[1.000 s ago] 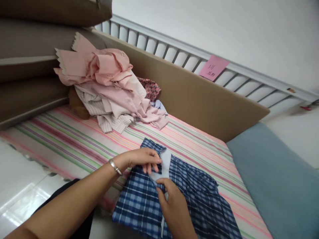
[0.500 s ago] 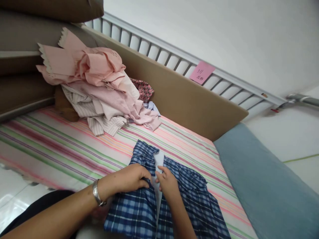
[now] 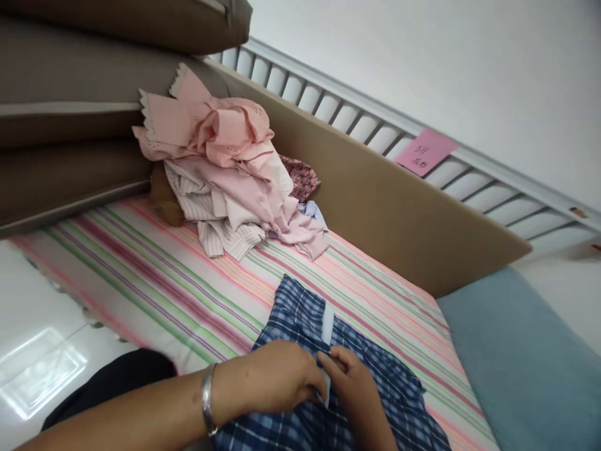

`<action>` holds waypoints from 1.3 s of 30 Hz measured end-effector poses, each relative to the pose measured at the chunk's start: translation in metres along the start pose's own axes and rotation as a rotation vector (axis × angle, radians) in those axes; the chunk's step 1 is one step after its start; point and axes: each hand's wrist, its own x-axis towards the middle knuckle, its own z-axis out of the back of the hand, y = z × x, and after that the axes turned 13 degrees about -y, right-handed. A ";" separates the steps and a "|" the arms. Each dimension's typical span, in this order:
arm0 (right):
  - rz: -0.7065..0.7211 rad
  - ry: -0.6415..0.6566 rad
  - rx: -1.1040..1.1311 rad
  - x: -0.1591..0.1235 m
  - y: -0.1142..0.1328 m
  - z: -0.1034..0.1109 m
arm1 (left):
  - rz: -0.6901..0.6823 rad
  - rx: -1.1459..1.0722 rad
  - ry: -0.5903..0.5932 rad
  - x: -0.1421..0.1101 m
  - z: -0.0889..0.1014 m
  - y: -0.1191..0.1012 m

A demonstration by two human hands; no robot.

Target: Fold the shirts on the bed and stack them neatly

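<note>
A blue plaid shirt (image 3: pixel 300 307) lies on the striped sheet in front of me, with a pale strip (image 3: pixel 327 324) showing along its front opening. My left hand (image 3: pixel 284 376), a silver bracelet at its wrist, is closed on the shirt's front edge. Close beside it, my right hand (image 3: pixel 350 373) pinches the facing edge of the same opening. The fingertips of both hands nearly meet over the opening. Whatever small part lies between them is hidden.
A heap of pink and striped clothes (image 3: pixel 235 150) lies farther back on the striped sheet (image 3: pixel 188 282). Brown padded boards (image 3: pixel 70 75) rise at the left. A tan panel (image 3: pixel 375 181), a white railing with a pink note (image 3: pixel 425 152) and a blue-grey cushion (image 3: pixel 521 351) border the sheet.
Both hands have moved down along the shirt's front opening and drawn its two edges closer together. The view has turned slightly left.
</note>
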 end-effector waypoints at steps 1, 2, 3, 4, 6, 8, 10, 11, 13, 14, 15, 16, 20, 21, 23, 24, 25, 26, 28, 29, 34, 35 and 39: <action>-0.032 0.015 0.068 -0.004 0.002 0.003 | 0.010 -0.065 -0.021 0.000 0.004 0.001; -0.082 0.049 0.139 -0.007 0.004 0.004 | 0.023 -0.137 -0.038 0.001 0.007 0.003; -0.146 0.094 0.203 -0.011 0.005 0.004 | 0.039 -0.207 -0.058 0.002 0.010 0.005; -0.215 0.144 0.258 -0.014 0.004 0.002 | 0.057 -0.267 -0.082 0.004 0.013 0.007; -0.339 0.209 0.332 -0.020 -0.003 -0.005 | 0.089 -0.316 -0.132 0.009 0.013 0.011; -0.394 0.216 0.372 -0.024 -0.016 -0.015 | 0.110 -0.249 -0.169 0.015 0.005 0.016; -0.412 0.218 0.379 -0.027 -0.031 -0.024 | 0.115 -0.139 -0.177 0.021 -0.008 0.021; -0.416 0.232 0.358 -0.027 -0.038 -0.027 | 0.110 -0.086 -0.176 0.022 -0.016 0.023; -0.404 0.266 0.281 -0.026 -0.048 -0.027 | 0.090 0.003 -0.185 0.023 -0.027 0.026; -0.385 0.273 0.233 -0.024 -0.051 -0.023 | 0.080 0.042 -0.198 0.022 -0.031 0.026; -0.359 0.259 0.181 -0.020 -0.052 -0.018 | 0.085 0.084 -0.221 0.021 -0.032 0.026; -0.332 0.222 0.130 -0.015 -0.051 -0.011 | 0.107 0.127 -0.246 0.019 -0.032 0.027; -0.169 -0.014 -0.019 0.021 -0.034 0.012 | 0.216 0.270 -0.253 0.009 -0.027 0.031; -0.094 -0.060 -0.044 0.033 -0.028 0.011 | 0.206 0.304 -0.225 0.006 -0.028 0.033; 0.082 -0.135 -0.111 0.057 -0.018 0.002 | 0.159 0.359 -0.174 0.003 -0.032 0.037; 0.168 -0.159 -0.156 0.070 -0.015 -0.007 | 0.136 0.386 -0.151 0.001 -0.035 0.037; 0.240 -0.170 -0.206 0.081 -0.012 -0.016 | 0.118 0.410 -0.130 0.000 -0.038 0.037; 0.294 -0.166 -0.256 0.092 -0.011 -0.025 | 0.107 0.428 -0.110 -0.001 -0.041 0.037; 0.353 -0.122 -0.336 0.108 -0.010 -0.039 | 0.091 0.453 -0.065 -0.002 -0.046 0.034; 0.362 -0.092 -0.360 0.115 -0.010 -0.043 | 0.083 0.459 -0.040 -0.003 -0.048 0.033; 0.348 -0.047 -0.439 0.131 -0.012 -0.035 | 0.029 0.465 0.060 -0.004 -0.052 0.031; 0.337 -0.046 -0.468 0.132 -0.012 -0.033 | 0.018 0.468 0.071 -0.004 -0.053 0.032; 0.332 -0.094 -0.539 0.131 0.001 -0.040 | -0.016 0.466 0.024 -0.007 -0.056 0.037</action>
